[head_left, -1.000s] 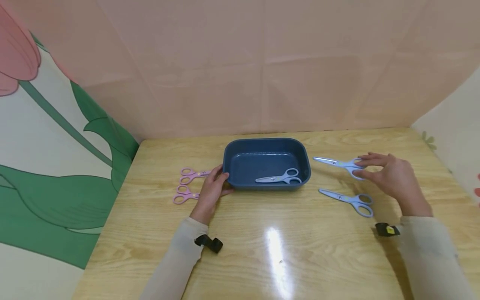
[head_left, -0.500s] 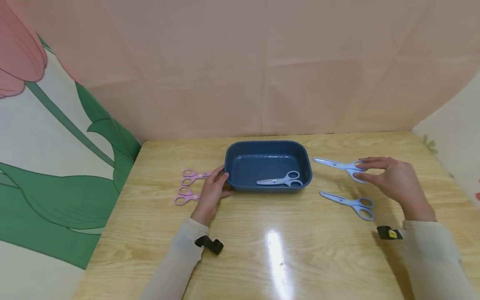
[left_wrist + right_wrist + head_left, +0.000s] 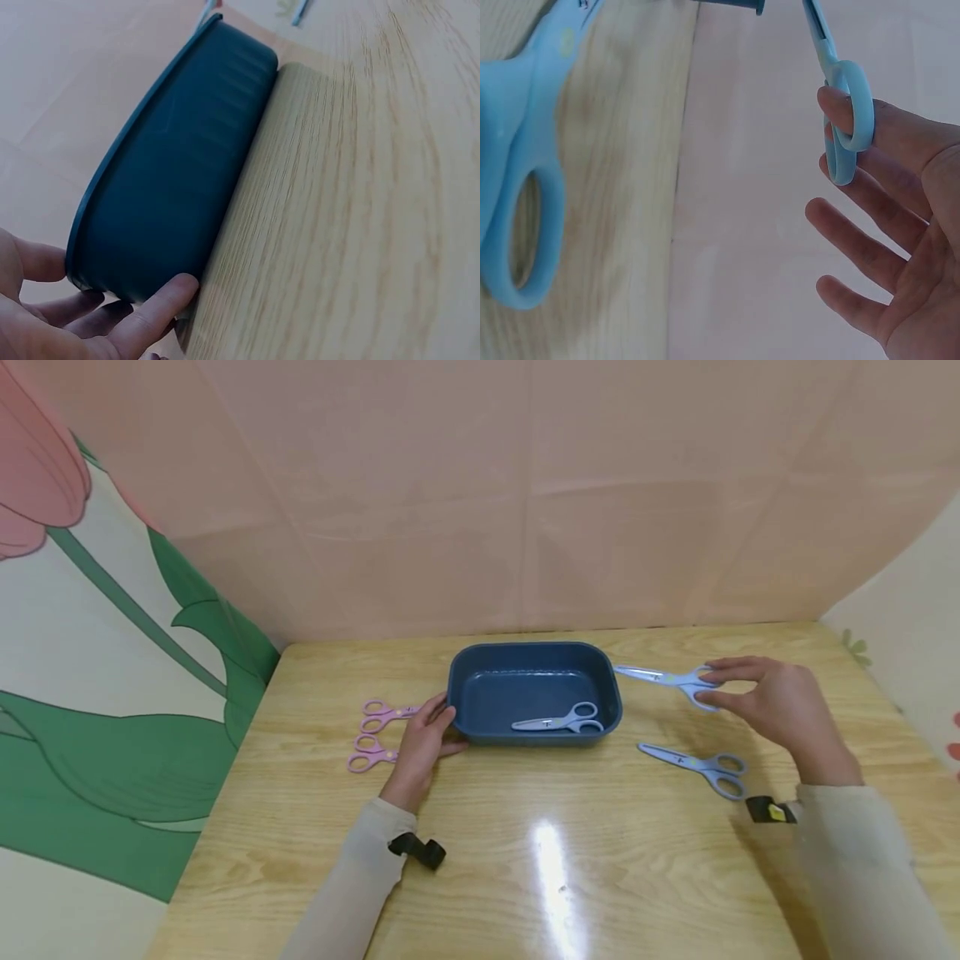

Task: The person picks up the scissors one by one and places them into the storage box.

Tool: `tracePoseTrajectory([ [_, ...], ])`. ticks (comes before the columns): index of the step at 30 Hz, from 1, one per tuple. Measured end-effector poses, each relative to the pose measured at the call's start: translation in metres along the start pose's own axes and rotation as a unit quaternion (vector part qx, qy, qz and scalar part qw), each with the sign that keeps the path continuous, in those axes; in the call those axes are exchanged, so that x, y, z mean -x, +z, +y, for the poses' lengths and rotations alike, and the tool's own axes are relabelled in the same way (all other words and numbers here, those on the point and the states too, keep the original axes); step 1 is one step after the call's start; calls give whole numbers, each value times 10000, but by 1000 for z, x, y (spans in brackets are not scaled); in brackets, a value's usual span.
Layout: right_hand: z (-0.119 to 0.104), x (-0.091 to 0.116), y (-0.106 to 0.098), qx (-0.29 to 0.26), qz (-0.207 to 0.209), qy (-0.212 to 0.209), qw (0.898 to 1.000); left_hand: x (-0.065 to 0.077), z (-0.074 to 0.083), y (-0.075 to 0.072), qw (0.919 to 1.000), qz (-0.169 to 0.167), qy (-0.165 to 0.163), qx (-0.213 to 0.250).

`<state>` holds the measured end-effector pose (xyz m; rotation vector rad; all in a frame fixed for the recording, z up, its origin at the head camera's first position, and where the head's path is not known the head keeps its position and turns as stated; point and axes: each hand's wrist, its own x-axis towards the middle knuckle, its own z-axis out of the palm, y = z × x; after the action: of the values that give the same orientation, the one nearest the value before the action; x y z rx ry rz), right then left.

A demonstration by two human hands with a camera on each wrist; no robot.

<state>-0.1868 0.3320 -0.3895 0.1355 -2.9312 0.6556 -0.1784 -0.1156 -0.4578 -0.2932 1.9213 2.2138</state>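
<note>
One pinch: your right hand (image 3: 780, 703) holds blue scissors (image 3: 660, 677) by the handles (image 3: 863, 109).
Blade tips (image 3: 621, 670): shifted leftward, now just beside the dark blue tray (image 3: 525, 738), so the gap has narrowed.
Tray: left of that hand, end gripped by your left hand (image 3: 420, 747).
Right wrist view: two spare fingers (image 3: 859, 246) spread, hidden from the head view.

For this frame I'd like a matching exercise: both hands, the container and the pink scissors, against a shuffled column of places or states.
Column one
1. left hand
2. pink scissors
3. container
4. right hand

Column two
A. pinching blue scissors by the handles
B. lying on the table, partly hidden by a hand
C. touching the container's left end
D. dark blue, with another blue pair inside

Pairs: 1-C, 2-B, 3-D, 4-A
</note>
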Motion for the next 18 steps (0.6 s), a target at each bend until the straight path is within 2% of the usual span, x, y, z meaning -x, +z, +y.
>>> tracePoseTrajectory([
  [4,-3,-2,-3,31,9,-72,10000,-1,-1,1,10000,-7,18,36],
  [12,-12,-10,-9,244,-314,-49,9992,-4,-3,-1,10000,-27,-8,93],
  [18,-25,-14,-9,251,-240,-185,9992,-5,-3,-1,9999,-40,-60,82],
])
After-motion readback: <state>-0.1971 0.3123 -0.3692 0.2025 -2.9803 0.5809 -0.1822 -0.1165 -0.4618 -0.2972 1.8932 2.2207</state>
